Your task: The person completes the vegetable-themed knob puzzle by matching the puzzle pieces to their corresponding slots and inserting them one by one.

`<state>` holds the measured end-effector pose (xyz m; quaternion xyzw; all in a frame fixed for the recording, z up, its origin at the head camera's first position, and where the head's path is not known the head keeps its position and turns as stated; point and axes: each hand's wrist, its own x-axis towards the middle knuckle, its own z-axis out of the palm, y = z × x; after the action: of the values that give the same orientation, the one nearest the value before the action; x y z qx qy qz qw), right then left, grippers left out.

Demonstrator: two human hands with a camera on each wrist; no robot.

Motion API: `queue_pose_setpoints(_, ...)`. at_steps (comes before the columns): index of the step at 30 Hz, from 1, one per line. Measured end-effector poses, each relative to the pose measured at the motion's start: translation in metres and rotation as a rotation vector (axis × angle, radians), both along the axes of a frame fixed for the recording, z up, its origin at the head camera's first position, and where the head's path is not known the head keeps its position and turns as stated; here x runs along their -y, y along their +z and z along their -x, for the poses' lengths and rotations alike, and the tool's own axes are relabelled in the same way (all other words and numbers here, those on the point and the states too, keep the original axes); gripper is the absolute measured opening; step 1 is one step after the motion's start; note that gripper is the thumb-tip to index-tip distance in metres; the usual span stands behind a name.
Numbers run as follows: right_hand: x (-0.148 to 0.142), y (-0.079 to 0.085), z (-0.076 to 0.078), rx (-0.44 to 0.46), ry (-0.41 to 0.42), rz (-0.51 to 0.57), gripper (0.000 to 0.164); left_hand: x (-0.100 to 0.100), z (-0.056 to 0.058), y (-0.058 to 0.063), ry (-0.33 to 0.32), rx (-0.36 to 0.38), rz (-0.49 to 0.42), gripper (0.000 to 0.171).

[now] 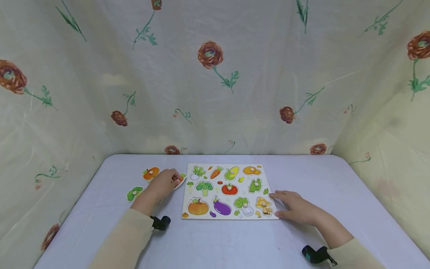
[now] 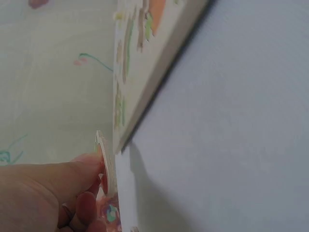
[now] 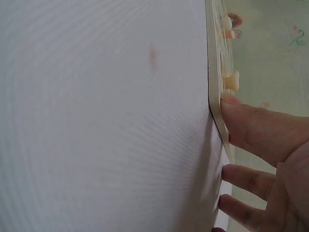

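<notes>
In the head view, a flat orange-and-green wooden piece (image 1: pixel 181 179) is pinched by the left hand (image 1: pixel 162 184), just left of a white rectangular vegetable puzzle board (image 1: pixel 243 192); the board's right edge is touched by the spread right hand (image 1: pixel 297 208). From the left wrist, the piece's thin pale edge is seen side-on. From the right wrist, rounded cream knobs (image 3: pixel 232 81) are shown protruding in profile.

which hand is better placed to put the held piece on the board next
Probably the left hand: it pinches the piece beside the left edge of the board, while the right hand touches the opposite edge.
</notes>
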<state>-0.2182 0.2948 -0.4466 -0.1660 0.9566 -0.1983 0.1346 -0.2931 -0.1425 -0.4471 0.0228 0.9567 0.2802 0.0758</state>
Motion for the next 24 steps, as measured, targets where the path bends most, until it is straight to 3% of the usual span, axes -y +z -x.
queue_pose_setpoints(8, 0.002, 0.002, -0.001, 0.007, -0.003, -0.004, 0.067, -0.021, 0.007, 0.009, -0.067, -0.018, -0.034, 0.009)
queue_pose_setpoints(17, 0.001, -0.002, 0.001, 0.002, 0.000, -0.005, 0.068, -0.049, 0.017, 0.010, -0.169, -0.024, -0.037, 0.009)
queue_pose_setpoints(24, -0.001, 0.000, 0.000, -0.003, 0.009, 0.000, 0.069, -0.072, 0.026, 0.011, -0.180, -0.021, -0.098, 0.008)
